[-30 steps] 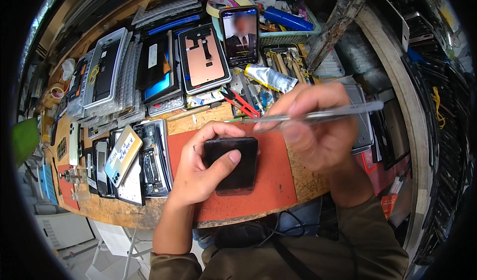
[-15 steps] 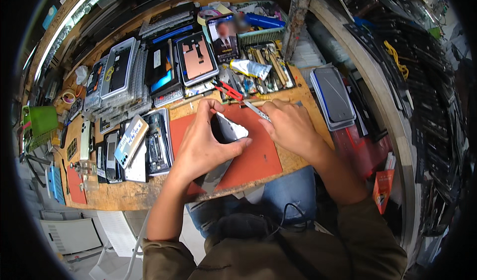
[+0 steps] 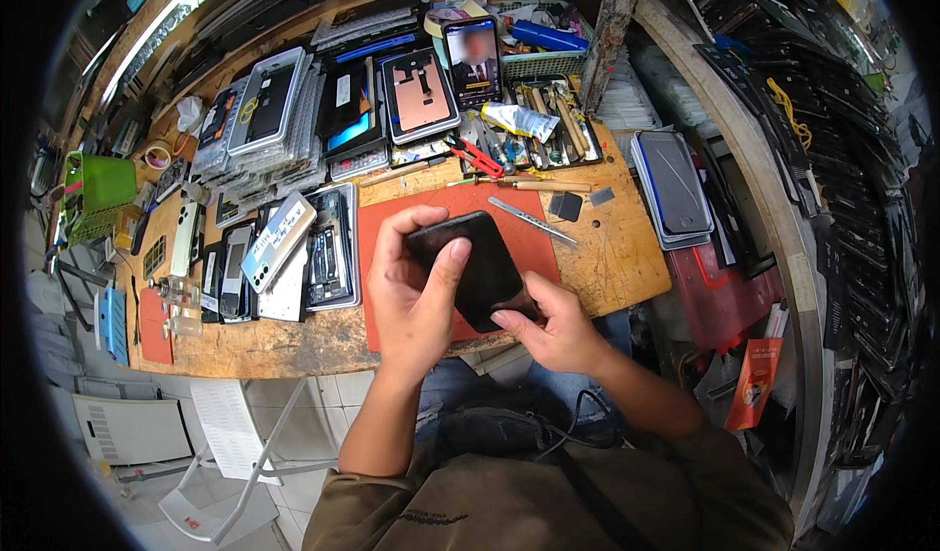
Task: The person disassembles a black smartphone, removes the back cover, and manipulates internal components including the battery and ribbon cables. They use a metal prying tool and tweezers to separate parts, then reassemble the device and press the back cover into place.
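Observation:
A black phone or screen panel (image 3: 480, 262), its dark face up, is held tilted above the red mat (image 3: 387, 199). My left hand (image 3: 416, 292) is closed around its left side, the thumb lying across the face. At the lower right corner, my right hand (image 3: 556, 326) pinches the edge with its thumb on top. Metal tweezers (image 3: 534, 221) lie on the mat's right edge and the wood, touched by neither hand. Just behind them are red-handled pliers (image 3: 480, 160). The underside of the held piece is hidden.
Stacked phone trays (image 3: 264, 125) fill the back left of the wooden bench (image 3: 627, 257). A lit phone (image 3: 473, 62) stands upright by a tool tray (image 3: 558, 120). Small dark squares (image 3: 565, 206) lie right of the mat. A wooden post (image 3: 609, 37) rises at the back right.
My right hand has put down the tweezers and now grips the black piece's lower corner. The piece has turned from edge-on to face up. The view has shifted slightly.

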Demonstrator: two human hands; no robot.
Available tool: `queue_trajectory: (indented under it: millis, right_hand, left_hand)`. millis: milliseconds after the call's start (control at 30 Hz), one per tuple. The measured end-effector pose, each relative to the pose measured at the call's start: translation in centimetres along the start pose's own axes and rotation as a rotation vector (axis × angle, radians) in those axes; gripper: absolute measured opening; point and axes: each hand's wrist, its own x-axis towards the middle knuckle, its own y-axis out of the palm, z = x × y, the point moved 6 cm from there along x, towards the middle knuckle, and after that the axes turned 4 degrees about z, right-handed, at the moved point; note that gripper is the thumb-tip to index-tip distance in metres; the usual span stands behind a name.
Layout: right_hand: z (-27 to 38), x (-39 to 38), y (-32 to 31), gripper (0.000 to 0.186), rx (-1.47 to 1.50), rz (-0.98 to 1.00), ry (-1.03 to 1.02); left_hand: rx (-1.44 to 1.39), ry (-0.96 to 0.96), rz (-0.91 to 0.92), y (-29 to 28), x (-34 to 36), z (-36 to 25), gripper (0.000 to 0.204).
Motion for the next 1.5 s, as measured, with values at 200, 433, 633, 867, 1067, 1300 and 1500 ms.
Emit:
queue_trajectory:
  millis: [200,433,633,867,1067,1300,1500]
  right_hand:
    - [0.2,-1.7,0.6,0.021,0.007,0.074,-0.017]
    - [0.1,-2.5,1.5,0.022,-0.001,0.101,-0.002]
    - [-1.0,-3.0,1.5,0.024,-0.005,0.080,0.057]
    - [-0.3,-1.9,1.6,0.023,-0.128,-0.087,-0.034]
    - [0.2,1.1,1.0,0.025,-0.287,-0.083,-0.105]
    - [-0.3,0.8,0.9,0.027,-0.292,-0.105,-0.087]
    - [1.5,0.9,-0.8,0.048,-0.123,-0.269,-0.267]
  left_hand:
    - [-0.010,-0.022,0.043,-1.1,-2.5,-1.0,0.032]
    - [0.033,-0.019,0.019,-1.6,-3.6,-1.4,0.026]
    - [-0.064,-0.078,0.011,-1.8,-3.5,0.2,0.030]
    - [0.145,0.117,-0.086,-3.9,-3.0,0.3,0.026]
    - [0.376,0.331,-0.064,-4.4,-1.1,-1.4,0.017]
    - [0.759,0.524,0.022,-3.1,-1.7,-2.9,0.020]
    - [0.734,0.557,0.157,-0.8,-1.7,-1.8,0.021]
